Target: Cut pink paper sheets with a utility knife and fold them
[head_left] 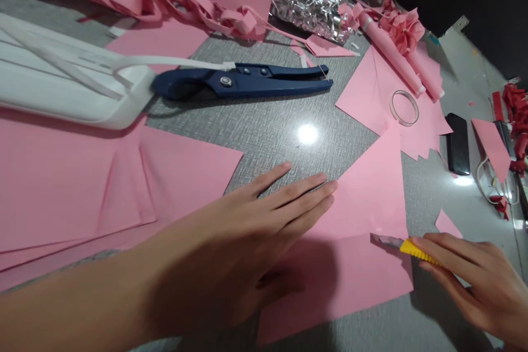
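My left hand (264,225) lies flat with its fingers stretched out, pressing on a pink paper sheet (371,187). A crease or cut line runs across that sheet, and its lower part lies in the hand's shadow. In my right hand (474,280) is a yellow utility knife (416,251), its blade over the sheet near the right edge. Whether the blade touches the paper I cannot tell. A small pink scrap (448,224) rests just above the right hand.
Blue-handled hot glue gun-like tool or cutter (247,80) lies beside a white plastic device (70,77). More pink sheets (61,187) are at left. A tape roll (404,107), rolled pink paper (390,49), a black phone (457,143) and crumpled foil (309,0) sit farther off.
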### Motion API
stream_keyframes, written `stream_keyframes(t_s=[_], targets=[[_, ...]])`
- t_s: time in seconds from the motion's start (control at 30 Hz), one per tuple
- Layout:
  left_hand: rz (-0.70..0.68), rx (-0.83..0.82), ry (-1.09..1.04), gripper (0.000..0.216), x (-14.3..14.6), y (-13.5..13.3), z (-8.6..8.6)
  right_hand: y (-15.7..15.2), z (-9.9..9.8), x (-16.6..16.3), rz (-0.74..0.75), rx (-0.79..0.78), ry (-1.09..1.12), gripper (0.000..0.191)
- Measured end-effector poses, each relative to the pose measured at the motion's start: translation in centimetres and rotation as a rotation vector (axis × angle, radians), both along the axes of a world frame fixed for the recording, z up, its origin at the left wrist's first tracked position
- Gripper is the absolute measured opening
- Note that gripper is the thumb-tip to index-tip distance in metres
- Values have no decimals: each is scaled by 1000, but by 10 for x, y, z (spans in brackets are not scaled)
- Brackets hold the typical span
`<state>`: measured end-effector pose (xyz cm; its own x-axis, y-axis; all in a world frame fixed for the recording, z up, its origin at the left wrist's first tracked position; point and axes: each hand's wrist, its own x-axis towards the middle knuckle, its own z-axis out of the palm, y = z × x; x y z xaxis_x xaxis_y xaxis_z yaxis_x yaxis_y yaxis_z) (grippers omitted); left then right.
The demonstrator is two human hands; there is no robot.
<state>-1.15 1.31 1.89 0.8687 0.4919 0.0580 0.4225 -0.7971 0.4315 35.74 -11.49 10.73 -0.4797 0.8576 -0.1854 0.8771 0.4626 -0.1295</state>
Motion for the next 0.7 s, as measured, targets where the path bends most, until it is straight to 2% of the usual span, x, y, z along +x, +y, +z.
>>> stream_keyframes(t_s=[0.7], targets=[[7, -6, -5, 76, 1, 1, 1, 4, 2, 6, 15, -5, 25, 42]])
